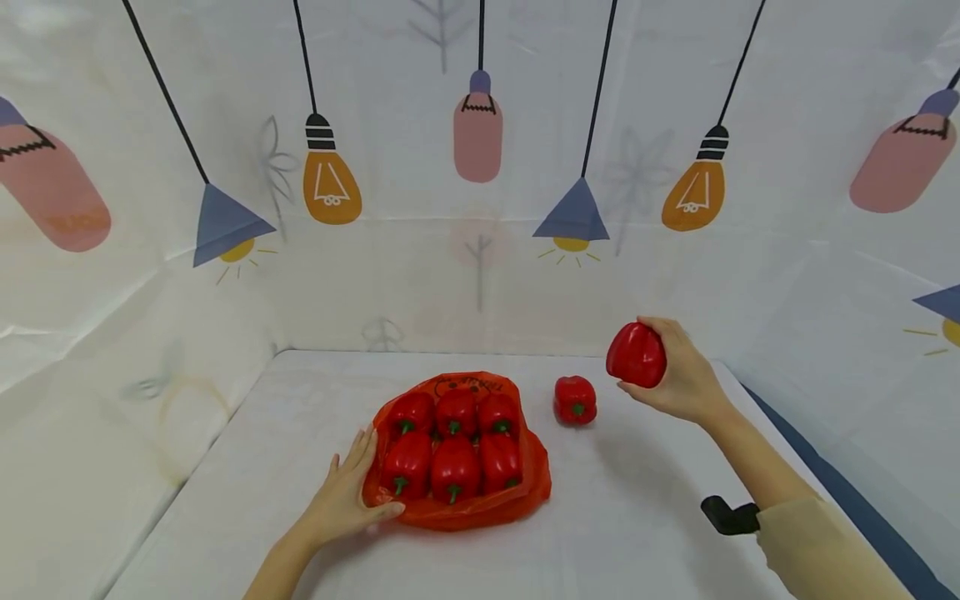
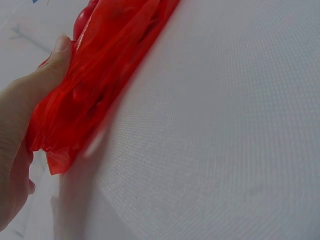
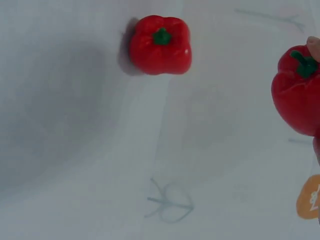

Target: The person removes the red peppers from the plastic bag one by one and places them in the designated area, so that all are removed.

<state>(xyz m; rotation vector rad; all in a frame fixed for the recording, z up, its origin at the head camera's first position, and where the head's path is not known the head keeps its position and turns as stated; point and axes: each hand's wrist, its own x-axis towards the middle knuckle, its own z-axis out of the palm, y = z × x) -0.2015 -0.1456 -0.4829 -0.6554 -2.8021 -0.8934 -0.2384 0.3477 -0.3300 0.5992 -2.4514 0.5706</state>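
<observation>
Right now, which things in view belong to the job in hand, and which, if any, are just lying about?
Job:
red bag of six peppers, left hand touching it
pepper in the right hand
probably the loose pepper

Just setting:
table
printed backdrop

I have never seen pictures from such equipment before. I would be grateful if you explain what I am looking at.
There is no machine here: a person is working, and both the left hand and the right hand are bare. The wide picture comes from a camera on the head, looking forward and down; the other two come from cameras on the left and right wrists. On the white table lies an open red bag with six red peppers showing inside. The left hand rests against the bag's left side. A loose pepper sits to the right of the bag. The right hand holds another pepper in the air.
</observation>
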